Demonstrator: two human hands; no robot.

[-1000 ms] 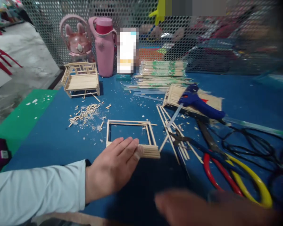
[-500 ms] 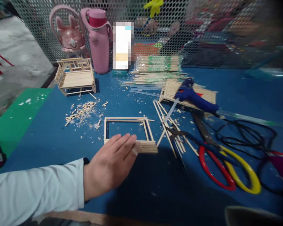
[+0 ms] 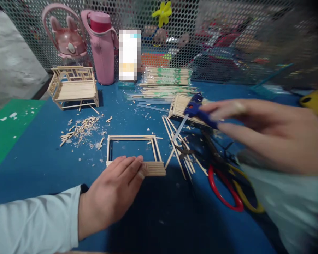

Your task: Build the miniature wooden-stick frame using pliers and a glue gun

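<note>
The left hand (image 3: 113, 192) lies flat and released on the blue table (image 3: 42, 158), its fingertips (image 3: 137, 167) pressing the near edge of the wooden stick frame (image 3: 134, 155). To the right, the blurred right hand (image 3: 267, 130) reaches with fingers spread, its grip released, toward the blue glue gun (image 3: 198, 113), which lies on a stick panel (image 3: 178, 104). Scissors (image 3: 225, 187) with red and yellow handles lie under that hand. Farther left stands a small stick bench (image 3: 74, 88), with a pink bottle (image 3: 102, 47) beyond.
</note>
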